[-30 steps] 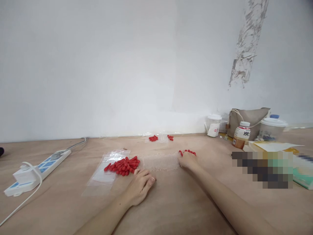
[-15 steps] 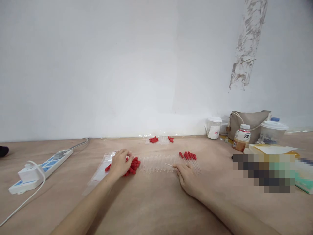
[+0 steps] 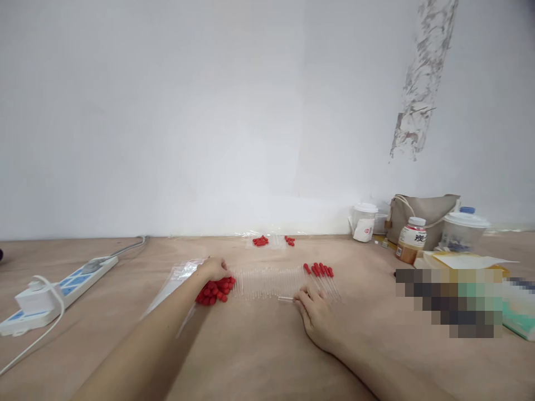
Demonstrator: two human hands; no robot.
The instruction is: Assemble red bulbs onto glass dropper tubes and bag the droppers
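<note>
Tubes (image 3: 267,283) lie — between left hand (image 3: 216,268) and right hand (image 3: 318,314).

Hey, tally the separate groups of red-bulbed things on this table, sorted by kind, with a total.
Large pile of red bulbs, by the left hand: 1
Small red clusters, near the wall: 2
Row of red-topped clear tubes, by the right hand: 1
Total: 4 groups
</note>
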